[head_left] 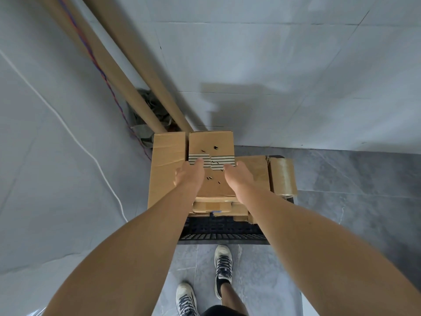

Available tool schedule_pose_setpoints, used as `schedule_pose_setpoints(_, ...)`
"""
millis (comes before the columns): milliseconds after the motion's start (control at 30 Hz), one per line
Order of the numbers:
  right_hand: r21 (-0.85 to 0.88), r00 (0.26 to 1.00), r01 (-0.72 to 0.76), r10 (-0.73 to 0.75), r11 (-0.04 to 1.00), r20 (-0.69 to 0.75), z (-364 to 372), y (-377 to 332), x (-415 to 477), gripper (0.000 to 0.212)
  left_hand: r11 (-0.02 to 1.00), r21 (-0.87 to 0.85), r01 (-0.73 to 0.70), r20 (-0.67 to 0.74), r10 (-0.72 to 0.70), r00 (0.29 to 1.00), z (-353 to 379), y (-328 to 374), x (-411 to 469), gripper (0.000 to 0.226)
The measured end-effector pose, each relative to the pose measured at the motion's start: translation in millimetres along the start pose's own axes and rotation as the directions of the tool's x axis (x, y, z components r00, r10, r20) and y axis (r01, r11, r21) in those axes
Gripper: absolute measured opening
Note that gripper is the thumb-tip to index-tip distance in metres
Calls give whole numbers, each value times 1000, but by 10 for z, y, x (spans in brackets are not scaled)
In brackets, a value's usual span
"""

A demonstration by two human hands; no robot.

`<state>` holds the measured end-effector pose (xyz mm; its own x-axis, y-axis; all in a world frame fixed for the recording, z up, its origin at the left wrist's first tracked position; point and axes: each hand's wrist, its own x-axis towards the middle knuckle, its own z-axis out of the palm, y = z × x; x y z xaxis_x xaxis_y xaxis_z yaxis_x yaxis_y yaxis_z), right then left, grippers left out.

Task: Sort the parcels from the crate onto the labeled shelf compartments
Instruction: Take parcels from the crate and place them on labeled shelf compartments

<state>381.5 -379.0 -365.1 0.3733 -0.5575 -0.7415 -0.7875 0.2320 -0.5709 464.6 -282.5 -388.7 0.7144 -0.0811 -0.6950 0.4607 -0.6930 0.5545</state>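
Gripping a cardboard parcel (211, 142) by its opposite side edges, left hand (190, 175) and right hand (238, 177) laying thumbs on top, fingers hidden. Resting on other boxes in a black crate (223, 228); looking stiff, dry, probably light, its face torn in spots. Standing on grey floor tiles (341, 190), beside a pale wall (273, 53) and leaning cardboard tubes (134, 96)

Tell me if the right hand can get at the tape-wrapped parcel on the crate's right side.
Probably yes: the tape-wrapped parcel lies uncovered beside the right hand, nothing between them, though that hand rests on the striped-label box.
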Motion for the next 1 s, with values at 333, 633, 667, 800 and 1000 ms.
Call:
schedule_pose_setpoints(333,62,999,-26,28,998,-34,-117,-16,-39,59,980,-194,42,29,-37,999,-27,-112,146,91)
schedule_pose_setpoints(633,204,995,5,16,979,-101,-360,-208,-389,56,953,-301,28,146,17,989,-290,181,-357,64)
schedule_pose_setpoints(667,208,996,13,6,978,-91,-394,-231,-435,59,945,-325,28,161,27,987,-323,186,-370,78)
schedule_pose_setpoints(800,376,998,9,17,927,-66,-507,-273,-753,58,945,-325,-41,205,113,972,-446,227,-471,89)
schedule_pose_setpoints(1000,589,993,96,-35,803,-115,-617,-153,-1382,55,908,-387,-164,279,284,917,-844,269,-1220,53)
